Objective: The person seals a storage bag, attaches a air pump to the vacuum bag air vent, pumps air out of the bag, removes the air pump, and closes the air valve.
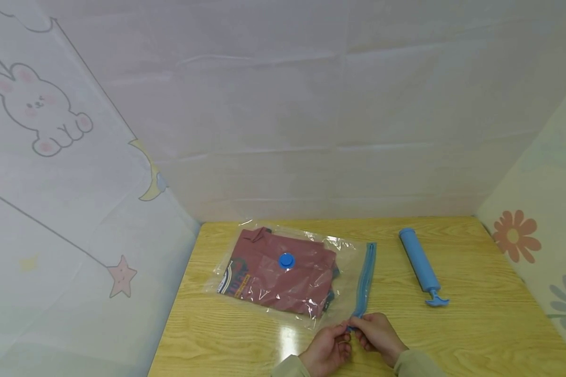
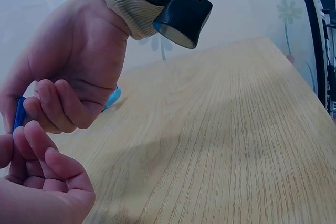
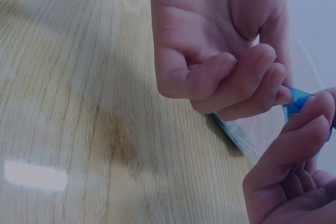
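A clear vacuum storage bag [image 1: 344,293] lies flat on the table with a folded dusky-red garment [image 1: 302,283] inside. A round blue valve cap [image 1: 286,260] sits on its upper face. Along the bag's right edge runs a blue zip strip [image 1: 367,277]. My left hand [image 1: 327,350] pinches the strip's near end between thumb and fingers. Right beside it, my right hand [image 1: 379,335] pinches the same corner, thumb on top. Both wrist views show a bit of the blue strip [image 3: 298,99] between the two hands' fingertips; the rest of that end is hidden by fingers.
To the right of the bag lies a blue hand pump [image 1: 420,259], its T-shaped handle [image 1: 437,300] toward me. The wood-grain table [image 1: 476,335] meets pale printed sheets [image 1: 283,131] at the back and both sides.
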Action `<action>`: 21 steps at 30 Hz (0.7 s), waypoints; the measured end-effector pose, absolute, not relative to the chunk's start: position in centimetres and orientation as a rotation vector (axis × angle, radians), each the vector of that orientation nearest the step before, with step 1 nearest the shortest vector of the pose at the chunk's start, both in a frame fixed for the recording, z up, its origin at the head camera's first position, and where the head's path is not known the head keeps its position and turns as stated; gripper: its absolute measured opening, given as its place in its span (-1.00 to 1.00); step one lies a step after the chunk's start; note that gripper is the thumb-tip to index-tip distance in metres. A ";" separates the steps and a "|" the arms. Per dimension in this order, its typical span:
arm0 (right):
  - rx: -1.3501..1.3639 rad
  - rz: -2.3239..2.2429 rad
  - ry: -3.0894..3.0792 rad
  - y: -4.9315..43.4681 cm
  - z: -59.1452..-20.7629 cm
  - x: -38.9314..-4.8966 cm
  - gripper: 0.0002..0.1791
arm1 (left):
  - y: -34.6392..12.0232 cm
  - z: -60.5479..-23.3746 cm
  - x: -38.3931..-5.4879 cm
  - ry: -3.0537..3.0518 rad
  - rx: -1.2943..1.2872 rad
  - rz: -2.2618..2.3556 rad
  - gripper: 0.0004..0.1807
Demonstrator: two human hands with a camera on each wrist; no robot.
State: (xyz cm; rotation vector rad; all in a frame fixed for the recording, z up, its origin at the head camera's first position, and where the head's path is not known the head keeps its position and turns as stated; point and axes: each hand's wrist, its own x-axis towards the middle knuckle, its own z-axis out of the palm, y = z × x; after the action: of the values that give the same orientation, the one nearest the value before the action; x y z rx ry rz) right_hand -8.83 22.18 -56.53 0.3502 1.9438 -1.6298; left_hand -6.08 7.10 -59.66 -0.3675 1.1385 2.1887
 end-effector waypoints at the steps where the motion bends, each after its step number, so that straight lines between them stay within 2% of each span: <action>1: 0.352 -1.628 1.945 22.2 -56.5 -8.8 -0.71 | 7.1 -59.7 -6.1 1.136 -0.372 2.187 -0.83; 21: 0.476 -1.612 2.034 22.6 -56.8 -9.2 -0.71 | 7.6 -59.7 -5.8 1.138 -0.380 2.180 -0.82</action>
State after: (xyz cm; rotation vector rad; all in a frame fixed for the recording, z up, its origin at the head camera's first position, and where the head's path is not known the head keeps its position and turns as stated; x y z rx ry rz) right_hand -9.23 22.64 -56.83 0.4761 2.0344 -1.6124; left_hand -5.81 7.55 -59.66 -0.3804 1.1381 2.1799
